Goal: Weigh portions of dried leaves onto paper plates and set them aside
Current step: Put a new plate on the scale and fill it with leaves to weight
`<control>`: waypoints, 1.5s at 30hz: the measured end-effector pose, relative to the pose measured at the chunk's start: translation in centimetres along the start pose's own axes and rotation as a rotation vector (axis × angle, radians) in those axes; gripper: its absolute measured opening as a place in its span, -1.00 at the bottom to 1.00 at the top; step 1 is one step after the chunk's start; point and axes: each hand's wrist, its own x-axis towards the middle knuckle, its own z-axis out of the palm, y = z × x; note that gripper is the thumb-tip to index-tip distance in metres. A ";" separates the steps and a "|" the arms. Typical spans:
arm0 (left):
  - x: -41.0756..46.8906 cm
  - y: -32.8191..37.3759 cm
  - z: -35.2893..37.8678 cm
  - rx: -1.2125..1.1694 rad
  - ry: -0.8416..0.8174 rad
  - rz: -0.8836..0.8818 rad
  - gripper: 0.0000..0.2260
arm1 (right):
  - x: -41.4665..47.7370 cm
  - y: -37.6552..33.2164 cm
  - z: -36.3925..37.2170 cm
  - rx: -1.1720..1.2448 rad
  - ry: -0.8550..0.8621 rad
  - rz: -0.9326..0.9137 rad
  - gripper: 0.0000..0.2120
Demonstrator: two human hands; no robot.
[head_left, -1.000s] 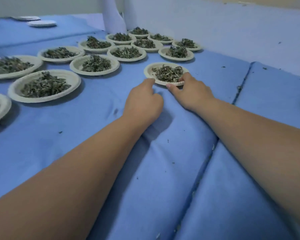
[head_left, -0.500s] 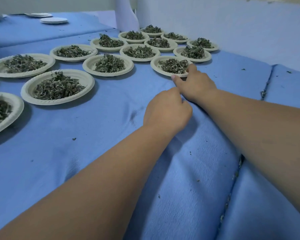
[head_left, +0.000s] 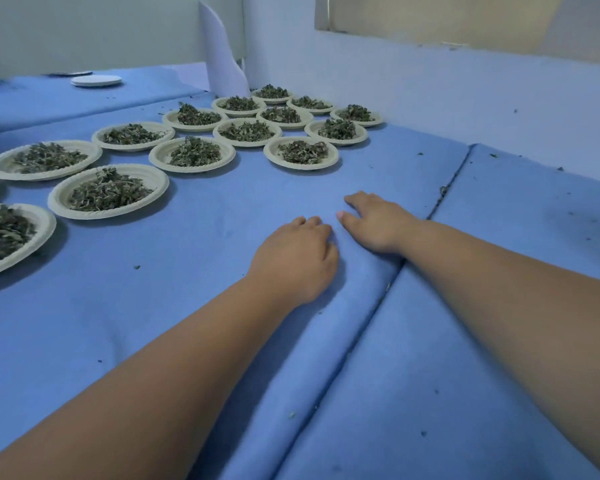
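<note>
From the head camera, both bare forearms reach forward over a blue cloth that covers the work surface. The left hand lies knuckles-up on the cloth with its fingers loosely bent under, and it holds nothing. The right hand rests just beside it, thumb stretched toward the left hand and fingers lying relaxed on the fabric, also with nothing in its grasp. Both hands sit next to a long fold in the cloth (it runs from the far right toward the near edge).

The nearest plate stands beyond the fingertips, clearly apart from both hands, with a small heap of dried leaves on it. More than a dozen other filled plates spread in rows to the left and back toward the corner, some nearly touching rim to rim. Further back on the left lies a small stack of empty plates, and a curled white sheet of paper stands in the corner against the pale wall. Loose leaf crumbs dot the cloth.
</note>
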 end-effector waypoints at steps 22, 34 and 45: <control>-0.6 35.2 1.7 -0.152 0.084 0.455 -0.65 | -37.7 21.8 -10.0 0.083 0.489 0.328 -0.53; 6.5 46.1 2.1 0.226 0.086 0.576 -0.62 | -44.7 30.0 -7.4 -0.299 0.434 0.762 -0.52; 7.0 47.0 0.8 0.532 0.097 0.687 -0.77 | -44.5 30.4 -6.7 -0.334 0.535 0.734 -0.51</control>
